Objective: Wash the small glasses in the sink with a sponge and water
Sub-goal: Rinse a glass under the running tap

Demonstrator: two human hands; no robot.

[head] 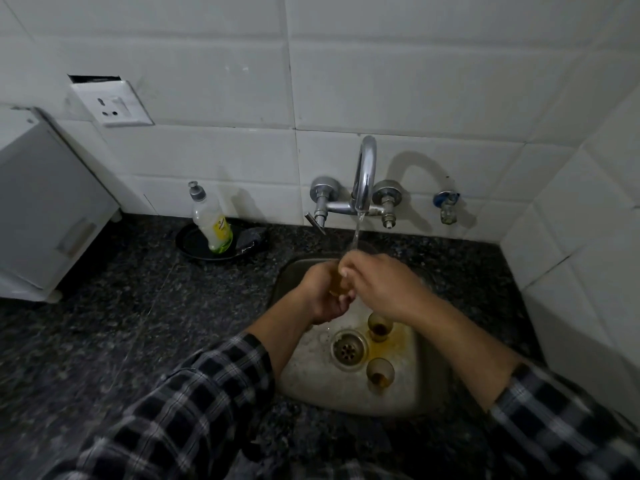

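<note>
Step in hand: rinsing one glass (337,287) under the tap (365,174) stream. Left hand (320,292) and right hand (375,285) both clasp it above the sink (426,382), arms converging. Two glasses (380,328) stand by the drain (349,348). Next, probably: set it aside, take another. Sponge unseen.

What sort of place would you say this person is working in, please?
Most likely a small home kitchen: a steel sink set in a dark granite counter, a wall-mounted tap on white tiles, and a dish soap bottle.
</note>
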